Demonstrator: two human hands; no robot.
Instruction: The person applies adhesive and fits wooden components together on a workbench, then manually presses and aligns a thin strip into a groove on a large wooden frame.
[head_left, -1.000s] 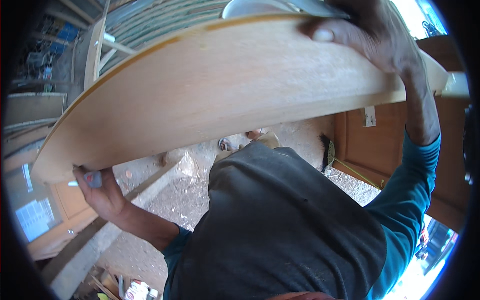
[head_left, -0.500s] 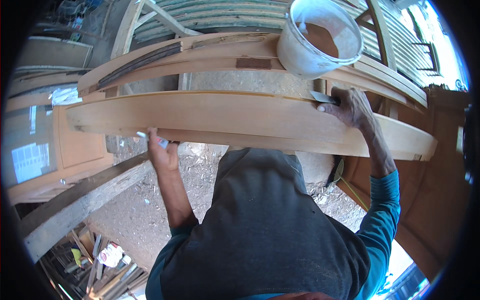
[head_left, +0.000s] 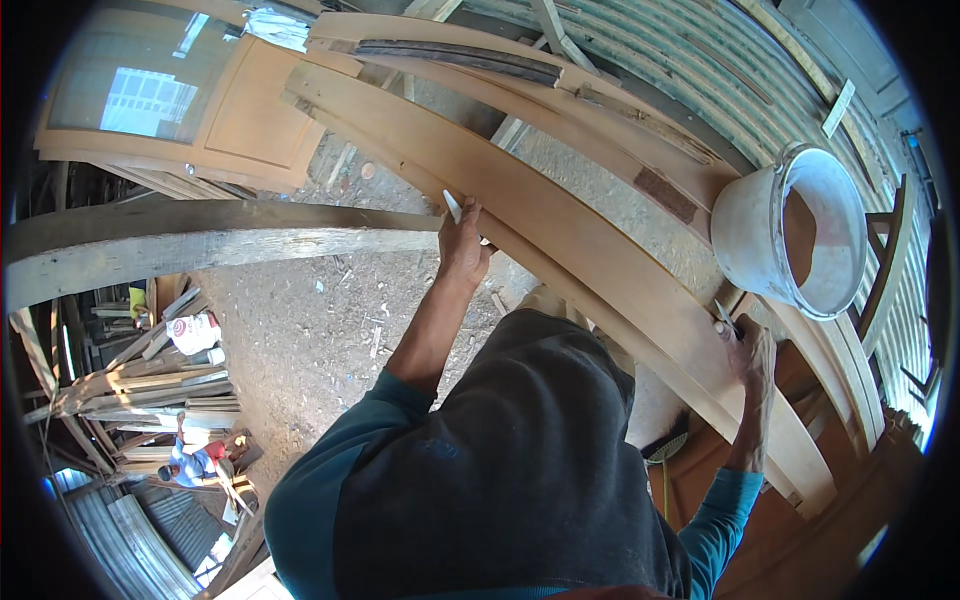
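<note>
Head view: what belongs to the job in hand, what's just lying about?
Likely the job:
long wooden board
white-tipped item in left hand
bladed tool in right hand
bucket, perhaps; untouched

Likely lying about:
glazed wooden panel
scrap wood
white bag

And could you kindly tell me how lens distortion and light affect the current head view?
In the head view, the long tan wooden board looks bowed, perhaps partly from the fisheye lens; in the head view, pale reflections cover part of the rectangular glass panel; also in the head view, bluish-white glare shows at the right rim and the corners go black.
</note>
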